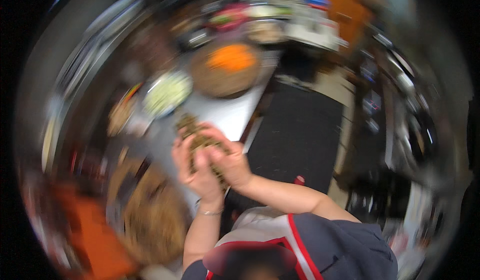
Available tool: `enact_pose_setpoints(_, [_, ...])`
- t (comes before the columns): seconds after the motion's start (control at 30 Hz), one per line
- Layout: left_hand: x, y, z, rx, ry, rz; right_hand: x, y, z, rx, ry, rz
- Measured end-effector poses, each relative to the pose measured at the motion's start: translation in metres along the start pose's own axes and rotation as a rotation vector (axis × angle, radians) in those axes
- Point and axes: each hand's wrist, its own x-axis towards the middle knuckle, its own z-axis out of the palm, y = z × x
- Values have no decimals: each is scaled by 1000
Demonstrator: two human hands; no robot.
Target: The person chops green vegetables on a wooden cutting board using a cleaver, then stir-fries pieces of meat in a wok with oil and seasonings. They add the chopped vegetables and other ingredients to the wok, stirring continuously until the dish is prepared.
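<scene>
My left hand [200, 167] and my right hand [228, 152] are cupped together around a clump of greenish-brown leafy food [204, 141], its exact kind blurred. Part of the clump sticks out beyond the fingertips, and some shows between the palms. Both hands are raised over the near edge of a metal worktop [210, 111]. Past the fingertips lies a plate of pale green shreds [168, 93]. Farther off, a round wooden board [221, 81] bears a heap of orange shreds [232, 58].
A round wooden chopping block [153, 212] is at the lower left, near a knife-like dark object [142, 167]. Bowls, a pink container [228, 17] and a white container [313, 29] crowd the far end. A dark floor mat [300, 130] lies right of the worktop.
</scene>
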Motion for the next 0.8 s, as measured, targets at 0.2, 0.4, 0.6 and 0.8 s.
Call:
enact_pose_setpoints(0.2, [-84,69,278,-501,-518,-61,-6,-205,-217,-325,434,-532])
enact_pose_setpoints(0.4, [-224,193,528,-744,-984,-28,-72,-406,-399,-530,1027,-776])
enact_pose_setpoints(0.6, [-369,298,716,-1048,-1405,-497,-137,-572,-547,-530,1402,-965])
enact_pose_setpoints(0.8, [-557,347,899,-970,-1761,-1212,-238,-695,-731,-218,1561,-948])
